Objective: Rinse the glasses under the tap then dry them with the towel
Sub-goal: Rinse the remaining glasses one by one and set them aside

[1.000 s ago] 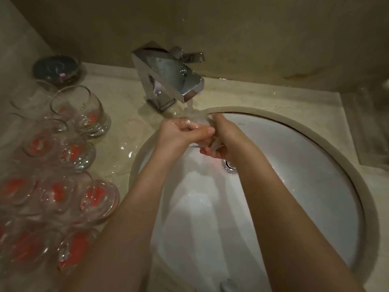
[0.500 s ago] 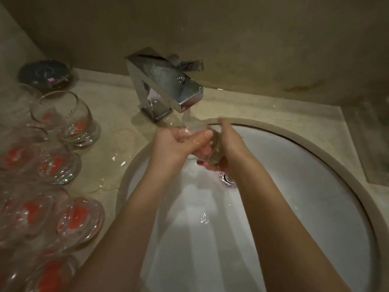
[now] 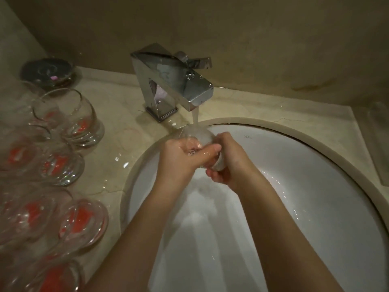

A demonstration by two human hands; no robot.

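Observation:
A clear glass (image 3: 200, 134) is held between both hands under the running stream from the chrome tap (image 3: 174, 83), over the white sink (image 3: 315, 197). My left hand (image 3: 181, 157) wraps its left side, with the thumb across the front. My right hand (image 3: 229, 163) cups its right side and base. Water pours onto the glass's top. Several more clear glasses with red marks at their bases, such as one (image 3: 73, 116) near the back, crowd the counter at the left. No towel is visible.
A dark round dish (image 3: 48, 71) sits at the back left corner of the beige stone counter (image 3: 117, 127), which is wet near the sink rim. A wall rises close behind the tap. A faint clear object (image 3: 379, 131) lies at the far right edge.
The view shifted slightly; both hands stay at the tap with the glass. The glass has turned a little in my fingers, and the stream now hits its top.

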